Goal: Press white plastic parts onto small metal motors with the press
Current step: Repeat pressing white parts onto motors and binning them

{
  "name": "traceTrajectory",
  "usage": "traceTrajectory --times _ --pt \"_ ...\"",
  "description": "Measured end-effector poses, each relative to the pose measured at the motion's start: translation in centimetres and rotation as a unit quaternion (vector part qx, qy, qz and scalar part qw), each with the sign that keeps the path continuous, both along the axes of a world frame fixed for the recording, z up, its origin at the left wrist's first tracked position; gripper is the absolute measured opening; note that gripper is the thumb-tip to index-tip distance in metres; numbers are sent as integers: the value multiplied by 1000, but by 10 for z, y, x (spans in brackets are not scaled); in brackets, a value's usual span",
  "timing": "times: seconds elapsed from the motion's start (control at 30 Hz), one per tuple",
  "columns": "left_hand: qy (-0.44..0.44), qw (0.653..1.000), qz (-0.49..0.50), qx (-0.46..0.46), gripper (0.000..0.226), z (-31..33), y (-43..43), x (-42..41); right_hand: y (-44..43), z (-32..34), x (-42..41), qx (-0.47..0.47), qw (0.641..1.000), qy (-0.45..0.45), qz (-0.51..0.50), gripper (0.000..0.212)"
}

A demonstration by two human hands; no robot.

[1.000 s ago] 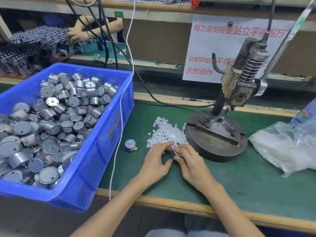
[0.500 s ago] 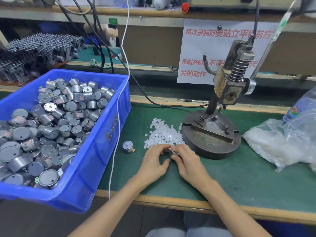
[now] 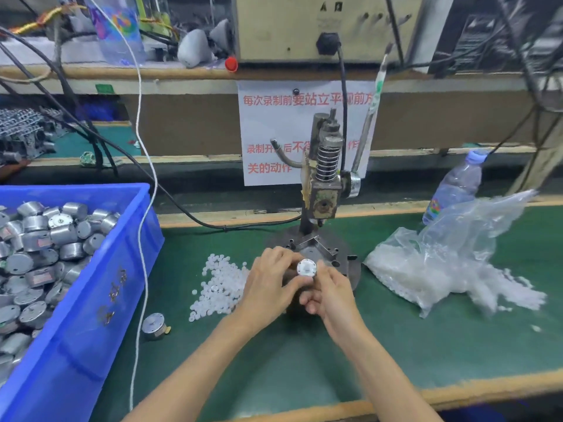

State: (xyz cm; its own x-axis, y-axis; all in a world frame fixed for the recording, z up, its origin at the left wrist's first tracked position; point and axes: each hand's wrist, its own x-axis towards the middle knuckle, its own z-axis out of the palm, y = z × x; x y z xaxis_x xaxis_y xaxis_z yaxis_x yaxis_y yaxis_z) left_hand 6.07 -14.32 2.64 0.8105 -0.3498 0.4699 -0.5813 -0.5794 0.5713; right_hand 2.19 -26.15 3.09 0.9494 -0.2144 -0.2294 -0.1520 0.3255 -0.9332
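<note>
I'm holding 1 small metal motor [image 3: 306, 267] between both hands, just in front of the press [image 3: 325, 178] and over the near rim of its round base [image 3: 348, 258], around the middle of the bench [image 3: 426, 360]. The motor's round pale face is pointing up toward the camera; I'm not able to tell whether a white part is sitting on it. My left hand [image 3: 271, 280] is pinching the motor's left side with curled fingers. My right hand [image 3: 330, 292] is gripping its right side, the other fingers curling underneath.

The loose white plastic parts [image 3: 219, 284] are lying in a pile just left of my left hand. 1 loose motor [image 3: 154, 325] is sitting nearer the bench's near edge, beside the blue bin [image 3: 91, 300]. The bin is taking up the left edge and holding a heap of motors [image 3: 45, 239]. A white cable [image 3: 146, 239] is hanging across the bin's right wall.

Toward the right edge a plastic bag [image 3: 451, 263] of white pieces is lying open, with a water bottle [image 3: 457, 187] standing behind it at the far edge. A paper sign [image 3: 274, 132] with red characters is hanging behind the press.
</note>
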Motion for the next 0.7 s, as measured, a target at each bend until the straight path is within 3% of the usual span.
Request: traceTrajectory --times 0.07,0.17,0.4,0.63,0.7 --pt "1 999 20 28 29 -3 -10 18 -12 1 0 -76 997 4 11 13" --pt "7 998 41 50 33 -3 -21 42 -22 -5 -2 -157 988 -12 2 25" --pt "17 999 33 1 30 -6 -39 54 -34 -8 4 -224 972 -49 -57 23" --pt "100 988 55 -108 24 -3 -40 49 -68 115 71 -311 886 -239 -248 25" --pt "102 987 58 -107 24 -1 -40 48 -78 154 97 -317 895 -229 -216 39"
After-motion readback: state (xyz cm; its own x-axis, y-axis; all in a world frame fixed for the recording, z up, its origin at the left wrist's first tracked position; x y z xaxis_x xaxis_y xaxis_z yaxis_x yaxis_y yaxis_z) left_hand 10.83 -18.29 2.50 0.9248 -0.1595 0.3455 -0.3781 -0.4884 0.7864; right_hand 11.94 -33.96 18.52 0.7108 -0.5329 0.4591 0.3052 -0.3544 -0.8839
